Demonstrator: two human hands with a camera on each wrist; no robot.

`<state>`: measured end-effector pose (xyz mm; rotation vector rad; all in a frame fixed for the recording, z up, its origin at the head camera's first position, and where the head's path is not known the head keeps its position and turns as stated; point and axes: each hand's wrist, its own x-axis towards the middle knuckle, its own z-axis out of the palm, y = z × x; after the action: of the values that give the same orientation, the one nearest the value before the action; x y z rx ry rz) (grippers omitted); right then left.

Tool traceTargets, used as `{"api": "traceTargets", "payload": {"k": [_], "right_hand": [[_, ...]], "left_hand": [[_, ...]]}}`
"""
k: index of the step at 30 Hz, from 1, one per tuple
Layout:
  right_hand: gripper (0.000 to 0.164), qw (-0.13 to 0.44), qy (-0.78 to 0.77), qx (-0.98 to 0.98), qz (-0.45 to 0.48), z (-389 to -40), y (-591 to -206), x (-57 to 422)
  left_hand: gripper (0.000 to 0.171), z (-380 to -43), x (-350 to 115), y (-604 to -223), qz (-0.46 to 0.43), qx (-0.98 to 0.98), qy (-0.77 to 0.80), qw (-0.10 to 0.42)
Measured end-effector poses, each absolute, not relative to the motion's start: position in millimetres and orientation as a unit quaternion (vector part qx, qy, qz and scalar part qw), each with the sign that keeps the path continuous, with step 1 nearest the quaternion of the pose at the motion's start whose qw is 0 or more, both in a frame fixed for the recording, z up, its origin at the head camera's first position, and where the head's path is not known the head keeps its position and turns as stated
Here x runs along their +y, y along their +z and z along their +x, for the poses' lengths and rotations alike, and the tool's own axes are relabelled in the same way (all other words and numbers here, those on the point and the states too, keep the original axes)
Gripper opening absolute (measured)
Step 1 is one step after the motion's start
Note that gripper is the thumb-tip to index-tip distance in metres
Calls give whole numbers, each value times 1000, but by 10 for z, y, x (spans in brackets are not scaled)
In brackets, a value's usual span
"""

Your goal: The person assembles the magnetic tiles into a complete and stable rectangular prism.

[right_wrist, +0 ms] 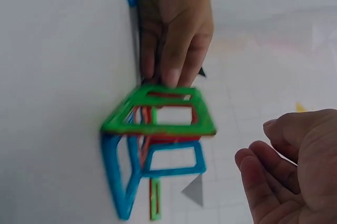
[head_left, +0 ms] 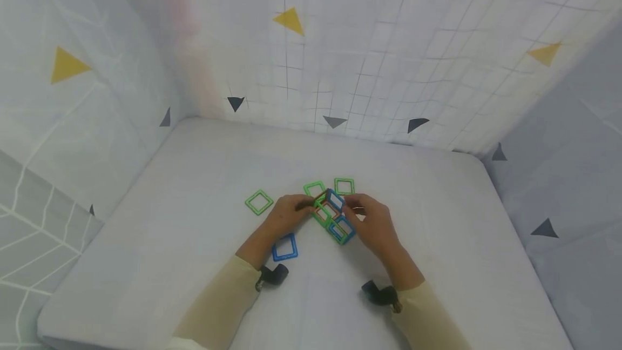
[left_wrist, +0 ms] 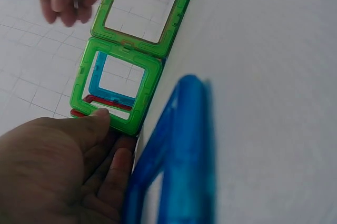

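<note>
A small structure of square magnetic tiles (head_left: 332, 221), with green, blue and red frames, stands on the white surface. My left hand (head_left: 289, 215) holds its far left end. In the left wrist view the thumb lies on a green tile (left_wrist: 150, 84) and the fingers are low beside it. My right hand (head_left: 374, 223) is at the structure's right side. The right wrist view shows the right hand (right_wrist: 297, 166) apart from the tiles, its fingers loosely bent with nothing between them. A blue tile (right_wrist: 174, 172) and a green tile (right_wrist: 158, 129) of the structure face that camera.
A loose green tile (head_left: 266, 195) lies left of the left hand. Two more green tiles lie behind the structure, one being the rear right green tile (head_left: 344, 179). By the left wrist lies a loose blue tile (head_left: 285, 257). White fabric walls (head_left: 369, 42) enclose the surface.
</note>
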<state>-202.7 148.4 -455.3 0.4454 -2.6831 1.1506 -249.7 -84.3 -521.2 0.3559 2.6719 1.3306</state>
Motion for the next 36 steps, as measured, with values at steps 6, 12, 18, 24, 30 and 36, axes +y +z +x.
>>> {"api": "traceTargets", "payload": {"k": [6, 12, 18, 24, 30, 36], "right_hand": [[24, 113, 367, -890, 246, -1868, -4462, 1302], [26, 82, 323, -886, 322, -1774, -4488, 1118], [24, 27, 262, -886, 381, -1731, -4564, 963], [23, 17, 197, -889, 412, -1700, -4656, 827], [23, -7, 181, -885, 429, -1696, -4764, 747], [20, 3, 176, -875, 451, -1692, -4798, 735]], "left_hand": [[37, -2503, -842, -5219, 110, 888, 442, 69], [37, -2504, -839, -5231, 107, 885, 447, 70], [37, -2497, -844, -5236, 113, 883, 449, 72], [37, -2491, -839, -5212, 104, 882, 452, 80], [37, -2481, -830, -5198, 90, 883, 451, 93], [38, -2481, -827, -5186, 94, 884, 448, 91]]}}
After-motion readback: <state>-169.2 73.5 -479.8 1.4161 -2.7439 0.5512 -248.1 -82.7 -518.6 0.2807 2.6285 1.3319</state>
